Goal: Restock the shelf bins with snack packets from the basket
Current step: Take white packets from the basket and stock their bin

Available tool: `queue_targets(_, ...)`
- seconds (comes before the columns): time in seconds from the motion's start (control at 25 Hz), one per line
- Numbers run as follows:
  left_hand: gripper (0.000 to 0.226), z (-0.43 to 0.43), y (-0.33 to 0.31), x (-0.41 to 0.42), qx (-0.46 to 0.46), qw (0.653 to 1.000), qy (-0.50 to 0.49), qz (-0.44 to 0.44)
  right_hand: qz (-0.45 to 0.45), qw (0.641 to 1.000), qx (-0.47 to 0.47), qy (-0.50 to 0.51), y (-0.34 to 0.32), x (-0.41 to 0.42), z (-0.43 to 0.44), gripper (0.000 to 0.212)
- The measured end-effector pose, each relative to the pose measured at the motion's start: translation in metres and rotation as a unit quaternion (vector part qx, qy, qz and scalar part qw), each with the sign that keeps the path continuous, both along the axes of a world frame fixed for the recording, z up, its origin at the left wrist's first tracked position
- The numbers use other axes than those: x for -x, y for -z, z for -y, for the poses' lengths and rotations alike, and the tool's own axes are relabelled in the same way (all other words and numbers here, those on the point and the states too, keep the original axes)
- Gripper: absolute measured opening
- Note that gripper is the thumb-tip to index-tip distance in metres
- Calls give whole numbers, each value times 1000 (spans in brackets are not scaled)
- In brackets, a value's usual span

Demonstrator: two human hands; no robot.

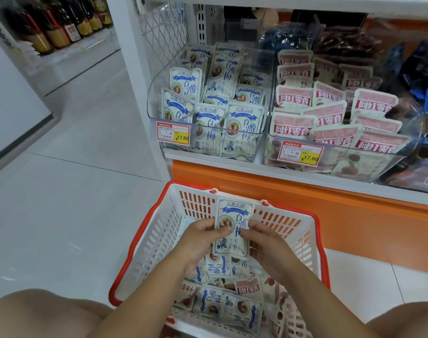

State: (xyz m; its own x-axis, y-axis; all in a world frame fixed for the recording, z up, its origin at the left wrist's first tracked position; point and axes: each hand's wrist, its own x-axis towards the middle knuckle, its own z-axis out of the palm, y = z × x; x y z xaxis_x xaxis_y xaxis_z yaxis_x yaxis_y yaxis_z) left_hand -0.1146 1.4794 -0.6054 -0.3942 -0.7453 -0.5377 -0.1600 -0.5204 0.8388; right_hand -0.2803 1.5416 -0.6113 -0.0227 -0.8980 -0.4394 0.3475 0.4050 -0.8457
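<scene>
A white basket with a red rim [144,242] stands on the floor below the shelf, holding several blue-and-white and pink snack packets [235,308]. Above it, my left hand [198,242] and my right hand [266,242] together hold one blue-and-white snack packet [233,225] upright, each pinching a side edge. On the shelf, a clear left bin [157,98] is filled with matching blue-and-white packets. A clear right bin [340,152] holds pink packets.
Yellow price tags [173,135] hang on the bin fronts. An orange shelf base [354,211] runs behind the basket. More dark packets [354,42] fill bins at the back and far right. Bottles [61,28] stand on a shelf at far left. My knees frame the bottom corners.
</scene>
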Motion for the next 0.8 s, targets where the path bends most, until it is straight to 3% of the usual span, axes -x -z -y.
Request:
queue_targets(0.12,20,13,-40,-2,84,995,39,35,-145,989,41,3,-36,-8,10,68)
queue_targets(0.16,19,21,-57,-4,133,988,53,52,-194,979,64,12,-52,-9,17,67)
queue_targets(0.28,5,55,-111,-13,289,954,30,74,-322,936,137,49,-119,-11,47,38)
queue_targets(0.36,22,82,-139,-25,405,908,-30,106,-367,904,201,91,-163,-9,78,38)
queue_targets(0.44,36,106,-147,-37,519,826,-64,211,-394,874,245,143,-197,-3,118,30)
queue_targets(0.52,49,123,-145,-48,556,774,-101,285,-416,864,234,162,-216,9,166,26)
queue_targets(0.68,68,145,-138,-59,504,797,-156,294,-459,870,125,133,-221,20,242,41)
queue_targets(0.8,75,159,-133,-62,472,828,-164,253,-472,878,50,70,-201,15,272,27)
